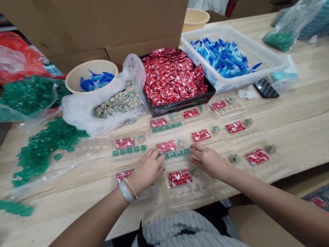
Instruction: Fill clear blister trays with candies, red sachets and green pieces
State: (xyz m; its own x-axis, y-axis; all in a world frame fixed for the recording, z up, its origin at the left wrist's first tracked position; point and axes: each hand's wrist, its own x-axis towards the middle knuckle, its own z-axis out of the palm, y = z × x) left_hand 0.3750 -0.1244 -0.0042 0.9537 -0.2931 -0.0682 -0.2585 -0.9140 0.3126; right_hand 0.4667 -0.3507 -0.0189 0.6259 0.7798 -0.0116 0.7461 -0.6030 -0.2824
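Clear plastic trays stand in rows on the wooden table, several with a red packet (201,135) and a small patterned piece. A row of green squares (176,154) lies in the middle tray, between my two hands. My left hand (149,168) rests at the row's left end, fingers bent and slightly apart, with nothing visible in it. At the right end is my right hand (208,159), its fingers apart and its palm hidden. Other green squares (129,150) fill the row of the tray to the left.
Behind the trays stand a black box of red packets (173,77), a white basket of blue pieces (224,58), a beige bowl (71,81) and a plastic bag (79,115). Loose green pieces (43,148) are heaped at left.
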